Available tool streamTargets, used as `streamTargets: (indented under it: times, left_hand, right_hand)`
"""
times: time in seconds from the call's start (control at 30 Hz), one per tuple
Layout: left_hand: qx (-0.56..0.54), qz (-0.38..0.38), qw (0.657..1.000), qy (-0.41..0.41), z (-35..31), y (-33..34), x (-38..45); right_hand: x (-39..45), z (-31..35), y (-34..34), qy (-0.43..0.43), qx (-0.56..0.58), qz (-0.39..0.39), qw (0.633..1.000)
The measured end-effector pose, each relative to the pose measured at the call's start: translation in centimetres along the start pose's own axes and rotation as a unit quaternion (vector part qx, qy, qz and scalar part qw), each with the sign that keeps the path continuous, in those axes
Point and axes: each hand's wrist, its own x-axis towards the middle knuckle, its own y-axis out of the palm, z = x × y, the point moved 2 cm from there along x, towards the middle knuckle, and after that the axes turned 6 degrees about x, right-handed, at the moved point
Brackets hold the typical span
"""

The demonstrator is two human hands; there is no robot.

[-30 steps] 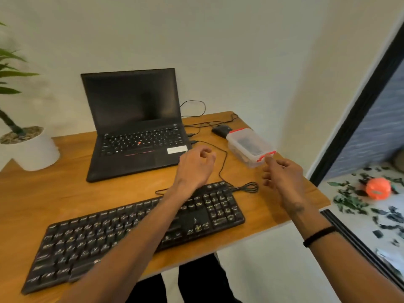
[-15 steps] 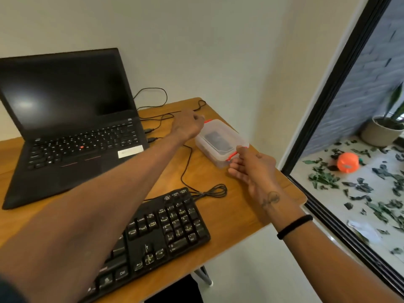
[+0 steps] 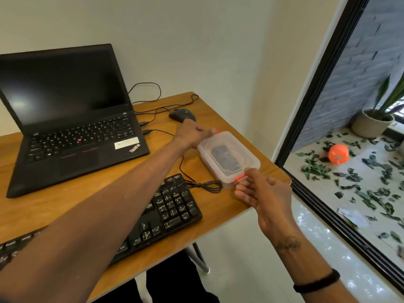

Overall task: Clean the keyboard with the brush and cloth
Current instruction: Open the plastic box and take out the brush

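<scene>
Keyboard (image 3: pixel 153 215), black, lies along the near edge of the wooden desk (image 3: pixel 72 193) under my left forearm, its number pad near the right corner. Beyond that end stands a clear plastic box (image 3: pixel 227 158) with orange clips and something dark inside; I cannot tell what. My left hand (image 3: pixel 192 134) is at the box's far end, fingers curled against the lid edge by the far clip. My right hand (image 3: pixel 262 193) is at the near end: the thumb presses on the lid rim just above the near orange clip (image 3: pixel 239 177), and the other fingers are loosely bent below it, touching nothing I can see. A coiled cable (image 3: pixel 205 184) lies between keyboard and box. An open laptop (image 3: pixel 72 119) sits behind the keyboard, a mouse (image 3: pixel 181 115) beside it.
</scene>
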Motion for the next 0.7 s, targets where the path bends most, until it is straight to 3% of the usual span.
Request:
streamTargets:
  times: [0.17, 0.4, 0.5, 0.7]
  left_hand:
    - [0.001, -0.024, 1.000, 0.008, -0.3, 0.4, -0.6]
    - [-0.056, -0.013, 0.991, -0.123, 0.9, 0.9, -0.2]
    - [-0.016, -0.036, 0.997, -0.066, 0.9, 1.0, -0.1]
    - [0.096, -0.035, 0.995, 0.007, -0.4, -0.2, -1.9]
  right_hand:
    - [-0.1, -0.3, -0.6, -0.005, 0.017, 0.001, 1.000]
    - [0.2, -1.0, -1.6, 0.009, 0.038, 0.026, 0.999]
    - [0.1, -1.1, -2.4, -0.011, 0.015, 0.014, 1.000]
    - [0.4, -0.1, -2.7, -0.151, -0.108, -0.023, 0.982]
